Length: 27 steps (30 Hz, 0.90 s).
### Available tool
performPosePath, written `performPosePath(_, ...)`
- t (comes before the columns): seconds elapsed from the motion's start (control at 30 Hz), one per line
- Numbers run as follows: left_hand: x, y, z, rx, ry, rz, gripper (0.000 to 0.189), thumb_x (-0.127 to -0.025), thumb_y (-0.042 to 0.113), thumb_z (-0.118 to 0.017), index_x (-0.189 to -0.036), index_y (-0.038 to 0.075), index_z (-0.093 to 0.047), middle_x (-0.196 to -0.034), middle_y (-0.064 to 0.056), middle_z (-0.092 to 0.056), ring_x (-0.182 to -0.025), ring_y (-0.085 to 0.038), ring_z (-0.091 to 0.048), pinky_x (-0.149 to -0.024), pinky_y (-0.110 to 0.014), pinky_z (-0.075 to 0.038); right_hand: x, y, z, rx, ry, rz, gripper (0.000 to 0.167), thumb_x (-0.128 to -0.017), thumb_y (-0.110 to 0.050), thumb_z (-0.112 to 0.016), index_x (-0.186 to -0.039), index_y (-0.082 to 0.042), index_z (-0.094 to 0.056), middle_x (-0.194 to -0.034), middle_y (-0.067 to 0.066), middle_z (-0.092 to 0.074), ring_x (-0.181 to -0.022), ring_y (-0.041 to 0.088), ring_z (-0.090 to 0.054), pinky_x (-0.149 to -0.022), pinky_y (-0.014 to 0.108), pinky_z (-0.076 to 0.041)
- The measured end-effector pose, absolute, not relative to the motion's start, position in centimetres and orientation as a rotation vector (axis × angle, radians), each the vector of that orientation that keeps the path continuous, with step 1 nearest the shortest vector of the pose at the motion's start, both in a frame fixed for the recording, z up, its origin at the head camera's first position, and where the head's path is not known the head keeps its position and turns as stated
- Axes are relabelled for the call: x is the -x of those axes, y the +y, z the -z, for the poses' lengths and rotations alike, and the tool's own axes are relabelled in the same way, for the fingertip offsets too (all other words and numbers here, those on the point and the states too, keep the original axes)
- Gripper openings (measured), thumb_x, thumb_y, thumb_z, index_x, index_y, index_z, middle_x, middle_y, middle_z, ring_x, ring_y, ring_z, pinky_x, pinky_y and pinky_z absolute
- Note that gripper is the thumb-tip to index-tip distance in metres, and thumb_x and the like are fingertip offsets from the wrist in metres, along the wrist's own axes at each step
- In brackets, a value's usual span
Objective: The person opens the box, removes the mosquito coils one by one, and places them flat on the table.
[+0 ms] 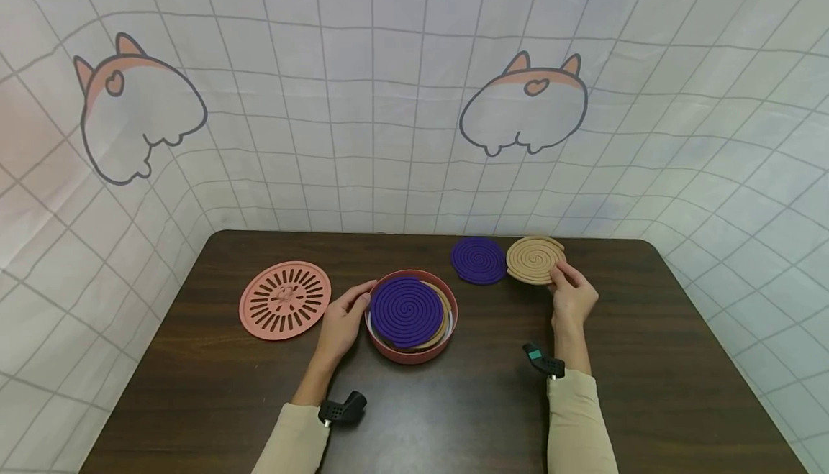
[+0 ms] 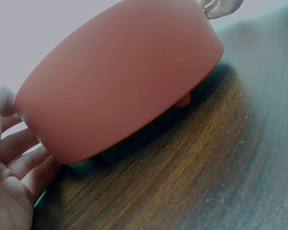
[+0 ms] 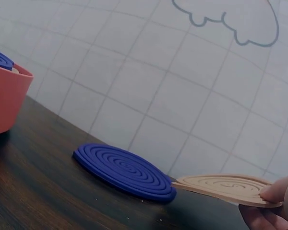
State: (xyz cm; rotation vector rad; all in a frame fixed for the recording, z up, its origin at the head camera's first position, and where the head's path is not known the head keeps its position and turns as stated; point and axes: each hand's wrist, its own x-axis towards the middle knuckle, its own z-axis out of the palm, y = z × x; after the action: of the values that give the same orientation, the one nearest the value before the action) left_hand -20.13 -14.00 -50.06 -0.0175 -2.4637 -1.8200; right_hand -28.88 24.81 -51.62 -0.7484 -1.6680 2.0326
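Note:
In the head view my right hand pinches the near right edge of a tan mosquito coil. Its thumb lies on top and the other fingers underneath, as the right wrist view shows. Just left of it, on the table, a purple mosquito coil lies flat. My left hand holds the left side of a round, reddish-pink holder, its fingers along the wall. Another purple coil tops the stack inside, partly hiding a tan coil. The left wrist view shows the holder's outer wall and a small foot.
A pink slotted lid lies left of the holder on the dark wooden table. Behind the table's far edge hangs a white grid-patterned curtain with animal drawings.

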Motion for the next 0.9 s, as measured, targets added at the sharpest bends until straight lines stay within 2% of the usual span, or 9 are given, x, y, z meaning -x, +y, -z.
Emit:
performPosePath(0.13, 20.23, -14.05, 50.27, 0.012, -2.459, 1.832, 0.033, -0.104, 0.019, -0.054, -0.134, 0.014, -0.066, -0.135, -0.006, -0.067, -0.126, -0.022, -0.062, -0.103, -0.037, -0.049, 28.88, 24.91, 51.78, 0.764, -1.703, -2.001, 0.031, -0.092, -0.004, -0.071, -0.121, 0.003, -0.07, -0.096, -0.004, -0.063, -0.071, 0.001, -0.065, -0.066, 0.016, -0.055)
performPosePath(0.5, 20.31, -13.97, 50.5, 0.0, -2.456, 1.841, 0.032, -0.104, 0.019, -0.054, -0.134, 0.014, -0.066, -0.134, -0.006, -0.067, -0.126, -0.022, -0.062, -0.104, -0.039, -0.049, 29.06, 25.19, 52.31, 0.781, -1.744, -1.951, 0.029, -0.093, -0.006, -0.07, -0.121, 0.001, -0.071, -0.099, -0.004, -0.062, -0.073, 0.002, -0.063, -0.066, 0.015, -0.054)
performPosePath(0.73, 20.32, -13.93, 50.54, -0.012, -2.459, 1.839, 0.032, -0.104, 0.02, -0.055, -0.133, 0.015, -0.067, -0.132, -0.007, -0.068, -0.124, -0.022, -0.063, -0.1, -0.032, -0.05, 28.93, 25.11, 52.57, 0.785, -1.773, -1.918, 0.029, -0.093, -0.007, -0.07, -0.12, 0.002, -0.07, -0.09, -0.007, -0.063, -0.068, 0.002, -0.062, -0.063, 0.014, -0.054)
performPosePath(0.9, 20.31, -13.91, 50.53, -0.011, -2.455, 1.84, 0.032, -0.104, 0.02, -0.055, -0.133, 0.015, -0.066, -0.132, -0.007, -0.068, -0.124, -0.021, -0.063, -0.098, -0.028, -0.05, 28.84, 25.04, 52.59, 0.776, -1.849, -1.839, 0.028, -0.093, -0.009, -0.071, -0.119, 0.0, -0.07, -0.092, -0.007, -0.063, -0.069, 0.003, -0.062, -0.058, 0.016, -0.054)
